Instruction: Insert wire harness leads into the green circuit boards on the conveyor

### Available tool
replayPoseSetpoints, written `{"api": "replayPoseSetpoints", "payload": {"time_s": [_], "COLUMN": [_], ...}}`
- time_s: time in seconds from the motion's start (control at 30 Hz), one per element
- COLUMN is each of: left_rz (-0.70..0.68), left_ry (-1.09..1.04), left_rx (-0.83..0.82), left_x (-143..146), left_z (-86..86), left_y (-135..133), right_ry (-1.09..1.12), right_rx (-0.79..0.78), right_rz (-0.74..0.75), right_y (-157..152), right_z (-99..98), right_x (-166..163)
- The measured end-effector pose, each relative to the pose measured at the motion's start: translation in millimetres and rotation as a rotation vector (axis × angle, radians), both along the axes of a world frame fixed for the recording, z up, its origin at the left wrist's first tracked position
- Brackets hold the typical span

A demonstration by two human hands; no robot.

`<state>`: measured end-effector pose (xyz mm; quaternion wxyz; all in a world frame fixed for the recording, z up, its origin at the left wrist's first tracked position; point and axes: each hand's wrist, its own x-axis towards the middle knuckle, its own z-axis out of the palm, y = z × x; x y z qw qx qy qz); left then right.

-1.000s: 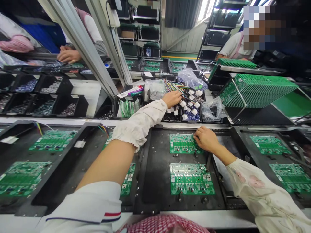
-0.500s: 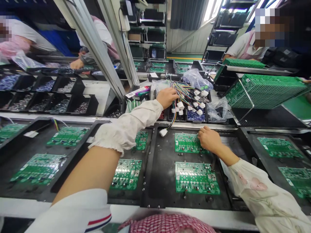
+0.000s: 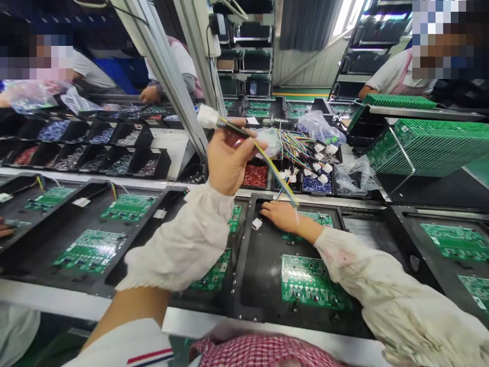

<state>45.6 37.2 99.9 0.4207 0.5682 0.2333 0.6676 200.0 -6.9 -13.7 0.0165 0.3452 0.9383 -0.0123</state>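
Raised over the parts bins, my left hand (image 3: 229, 158) is closed on a wire harness (image 3: 272, 164). Its white connector (image 3: 208, 116) sticks out at the upper left, and its coloured wires trail down to the right past my right wrist. My right hand (image 3: 281, 215) is low over the black tray (image 3: 263, 275), fingers curled over the wires of a second wire harness (image 3: 281, 191). That harness's white plug (image 3: 256, 224) shows beside the fingertips; the exact grip is hidden. Beneath this hand is a green circuit board (image 3: 323, 219), partly covered; another circuit board (image 3: 309, 280) lies nearer me.
Behind the tray are a bundle of wire harnesses (image 3: 296, 145), a bin of red parts (image 3: 255, 176) and a bin of blue parts (image 3: 317, 183). A rack of green boards (image 3: 431, 145) stands at right. Metal posts (image 3: 168, 76) rise at left. Other people sit across the line.
My left hand has moved left and up from the harness bundle, bringing a wire harness with it. My right hand has shifted left from the rear circuit board to the loose harness, whose plug moved slightly.
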Motion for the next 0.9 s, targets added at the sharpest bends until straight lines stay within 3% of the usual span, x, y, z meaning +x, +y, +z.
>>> {"api": "replayPoseSetpoints", "payload": {"time_s": [0.1, 0.2, 0.3, 0.37, 0.43, 0.5, 0.6, 0.7, 0.77, 0.9], "left_rz": [-0.158, -0.323, -0.443, -0.469, -0.455, -0.418, -0.378, -0.329, -0.296, -0.320], "left_ry": [0.130, 0.147, 0.121, 0.113, 0.116, 0.121, 0.133, 0.135, 0.148, 0.197], "left_rx": [-0.332, -0.599, -0.743, -0.775, -0.781, -0.769, -0.757, -0.758, -0.763, -0.786], "left_x": [-32, -47, -35, -19, -3, 6, 8, 4, 1, 2], "left_z": [-5.2, -22.4, -43.8, -56.6, -65.8, -71.5, -76.7, -81.9, -85.6, -91.8], "left_y": [-36, -55, -61, -60, -58, -54, -49, -43, -40, -34], "right_ry": [-0.083, -0.109, -0.108, -0.014, 0.137, 0.273, 0.482, 0.663, 0.712, 0.794], "right_rx": [0.106, 0.256, 0.310, 0.306, 0.187, -0.141, -0.731, -1.007, -0.993, -0.570], "right_rz": [0.087, 0.145, 0.024, -0.150, -0.330, -0.377, -0.322, -0.392, -0.469, -0.674], "right_y": [0, 3, 23, 35, 35, 21, -16, -45, -50, -31], "right_z": [8.1, 33.2, 59.3, 69.5, 72.1, 67.8, 53.2, 35.4, 23.3, -1.5], "right_x": [4, 34, 60, 64, 59, 49, 39, 41, 47, 54]}}
